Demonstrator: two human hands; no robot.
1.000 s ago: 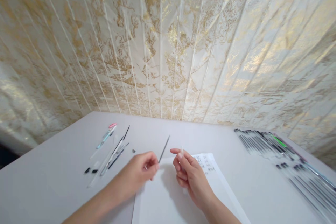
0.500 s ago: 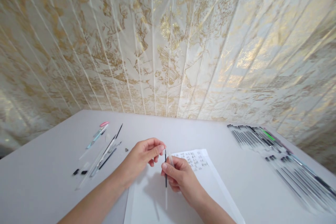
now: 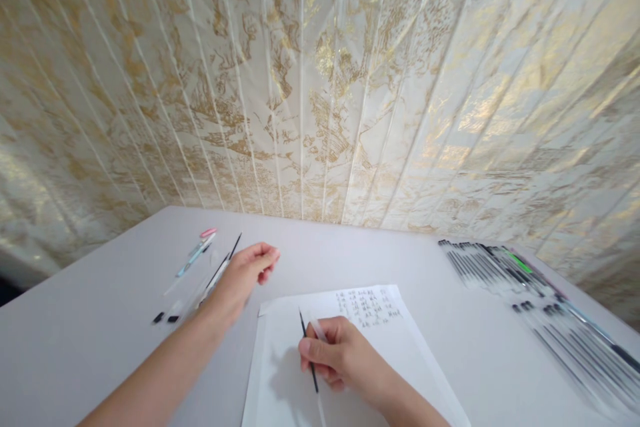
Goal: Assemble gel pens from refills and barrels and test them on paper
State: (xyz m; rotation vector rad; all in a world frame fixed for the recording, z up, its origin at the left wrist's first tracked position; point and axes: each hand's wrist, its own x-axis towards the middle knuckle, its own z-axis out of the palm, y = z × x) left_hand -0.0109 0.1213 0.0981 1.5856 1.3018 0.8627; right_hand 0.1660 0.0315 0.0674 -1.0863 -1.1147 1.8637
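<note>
Two pinched in right hand (image 3: 337,350): dark refill (image 3: 315,377), pale tube (image 3: 318,329), above paper (image 3: 280,318). Apart from left hand (image 3: 251,265), curled over worktop (image 3: 350,253); cannot tell contents. Apparent holding step; next, probably needs steady grip.

A broad lane of table (image 3: 480,353) runs between the paper (image 3: 395,340) and the right pens (image 3: 585,350). A second lane follows the far edge, bounded behind by the backdrop (image 3: 320,80). Between the left hand (image 3: 253,263) and the right hand (image 3: 335,350), a gap opens over the paper's far left corner; the refill (image 3: 313,372) projects into it. The left forearm (image 3: 165,357) obstructs near-side access to the left pens (image 3: 195,255). Two caps (image 3: 173,319) lie just beyond it.
</note>
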